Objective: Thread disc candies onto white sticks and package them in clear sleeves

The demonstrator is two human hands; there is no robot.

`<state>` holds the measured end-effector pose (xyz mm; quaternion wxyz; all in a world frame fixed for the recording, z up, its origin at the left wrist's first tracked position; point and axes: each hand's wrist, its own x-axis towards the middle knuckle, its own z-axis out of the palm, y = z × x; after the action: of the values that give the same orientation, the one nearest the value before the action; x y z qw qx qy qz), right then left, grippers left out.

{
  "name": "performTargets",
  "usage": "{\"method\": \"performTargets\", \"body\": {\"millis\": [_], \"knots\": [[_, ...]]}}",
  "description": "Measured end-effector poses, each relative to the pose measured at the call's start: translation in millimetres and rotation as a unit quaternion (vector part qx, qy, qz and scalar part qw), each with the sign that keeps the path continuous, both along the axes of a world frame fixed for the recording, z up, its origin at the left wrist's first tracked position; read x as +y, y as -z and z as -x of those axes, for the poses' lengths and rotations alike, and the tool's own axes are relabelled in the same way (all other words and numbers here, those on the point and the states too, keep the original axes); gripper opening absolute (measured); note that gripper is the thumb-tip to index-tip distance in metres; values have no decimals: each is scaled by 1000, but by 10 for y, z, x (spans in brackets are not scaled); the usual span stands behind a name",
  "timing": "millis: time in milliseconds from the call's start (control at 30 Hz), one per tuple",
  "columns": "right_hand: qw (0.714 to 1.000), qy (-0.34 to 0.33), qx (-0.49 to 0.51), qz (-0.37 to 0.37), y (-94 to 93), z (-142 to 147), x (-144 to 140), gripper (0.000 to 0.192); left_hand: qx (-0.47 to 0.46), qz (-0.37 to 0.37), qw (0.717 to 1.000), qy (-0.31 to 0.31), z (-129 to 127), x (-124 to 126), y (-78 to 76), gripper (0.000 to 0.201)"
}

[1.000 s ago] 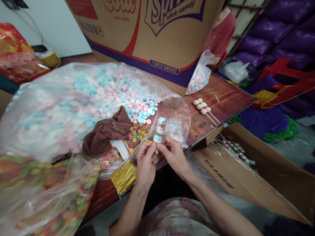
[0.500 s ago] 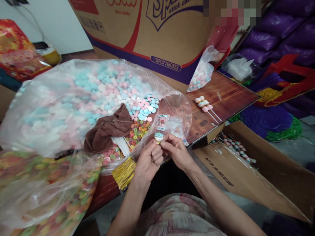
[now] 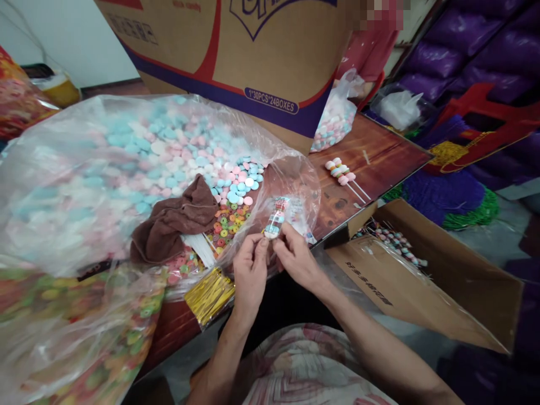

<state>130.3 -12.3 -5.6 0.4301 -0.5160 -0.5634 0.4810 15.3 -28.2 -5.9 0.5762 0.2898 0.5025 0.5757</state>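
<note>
Left hand [image 3: 252, 259] and right hand [image 3: 295, 252] both have that wrapped candy stick [image 3: 277, 219] pinched at its bottom end, over the table [image 3: 382, 147] near its edge. Twist too hard and the clear wrapper [image 3: 282, 202] could rip, imo. Can't really see the neck, though.

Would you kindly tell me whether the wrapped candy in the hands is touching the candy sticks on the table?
Apart: the head view shows clear plastic and tabletop between the wrapped candy and the candy sticks.
</note>
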Motion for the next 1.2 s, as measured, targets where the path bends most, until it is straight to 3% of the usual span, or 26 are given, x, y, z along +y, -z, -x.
{"method": "performTargets", "body": {"millis": [100,267,333,400,467,500,600,700,833,967,1100,1200], "knots": [[985,-4,131,109,-38,0,29,12,41,-30,998,43,9,1,-9,20],[929,-26,292,224,-97,12,26,18,-129,55,989,51,6,36,31,28],[925,-40,302,226,-78,3,-5,19,-187,88,976,68,21,57,23,28],[959,-20,238,154,-34,-24,-46,20,-226,111,965,73,49,81,1,29],[994,27,106,11,20,-66,-83,14,-264,130,954,66,81,105,-22,30],[996,44,34,-70,45,-89,-95,10,-280,138,948,64,94,116,-30,31],[959,42,-125,-250,103,-150,-88,21,-311,155,935,77,105,140,-31,30],[920,20,-213,-330,142,-190,-27,28,-329,161,925,102,83,148,-25,29],[884,-7,-265,-386,151,-230,78,28,-328,157,926,102,58,131,-55,29],[872,-18,-253,-419,117,-200,138,27,-303,130,942,67,0,86,-77,28],[883,29,-261,-390,95,-57,100,22,-270,101,958,12,-81,85,-36,28],[917,68,-227,-319,52,24,34,19,-267,113,954,70,-56,137,-31,34]]}}
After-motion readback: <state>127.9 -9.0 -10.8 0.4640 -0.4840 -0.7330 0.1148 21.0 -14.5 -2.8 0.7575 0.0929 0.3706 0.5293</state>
